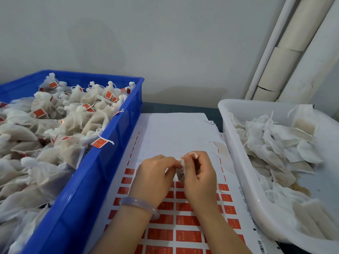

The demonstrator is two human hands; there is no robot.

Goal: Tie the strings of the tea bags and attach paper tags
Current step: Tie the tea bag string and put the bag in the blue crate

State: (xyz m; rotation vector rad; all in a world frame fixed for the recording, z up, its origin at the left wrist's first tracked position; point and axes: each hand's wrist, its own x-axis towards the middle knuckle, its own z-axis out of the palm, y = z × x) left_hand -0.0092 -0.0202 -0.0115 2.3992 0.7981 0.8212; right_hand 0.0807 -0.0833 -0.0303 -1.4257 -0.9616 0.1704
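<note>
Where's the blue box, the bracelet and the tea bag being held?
blue box [102,171]: head view, outer right wall.
bracelet [136,202]: head view, top of band.
tea bag [180,173]: head view, mesh between the hands.

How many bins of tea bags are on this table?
2. The blue crate on the left holds tagged tea bags. The white tub on the right holds untagged tea bags. More bins may sit outside the view.

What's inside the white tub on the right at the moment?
The white tub holds a loose heap of flat tea bags with untied strings and no tags, plus brown crumbs on its floor. Whatever lies under the heap is covered.
</note>
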